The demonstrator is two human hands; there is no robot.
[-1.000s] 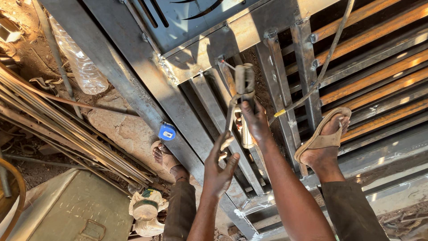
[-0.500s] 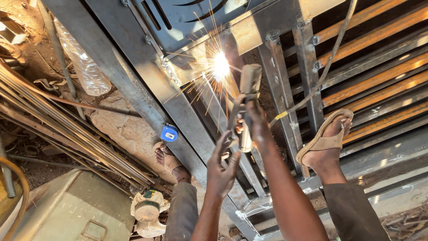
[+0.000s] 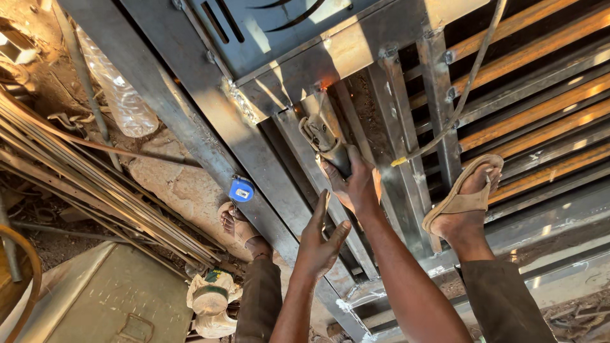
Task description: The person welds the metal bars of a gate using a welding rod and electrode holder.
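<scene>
My right hand (image 3: 357,184) grips the handle of a welding electrode holder (image 3: 324,134). Its tip points up at a joint (image 3: 323,84) of the grey steel gate frame (image 3: 190,121), where a small orange glow shows. Just below, my left hand (image 3: 321,240) is raised with fingers spread, close to the right wrist and holding nothing that I can make out. A cable (image 3: 469,86) runs from the upper right across the bars. My right foot (image 3: 467,198), in a sandal, rests on the frame. My left foot (image 3: 235,222) stands beside it.
A blue tape measure (image 3: 241,189) lies on the frame's diagonal bar. A bundle of thin metal rods (image 3: 95,181) runs along the left. A green metal box (image 3: 101,298) and a dusty white tool (image 3: 213,302) sit at the bottom left, and a clear plastic bottle (image 3: 121,95) lies on the ground.
The bright arc and sparks from half a second ago are gone, leaving a faint glow at the joint. The holder now sits lower against the frame. My left hand has spread its fingers.
</scene>
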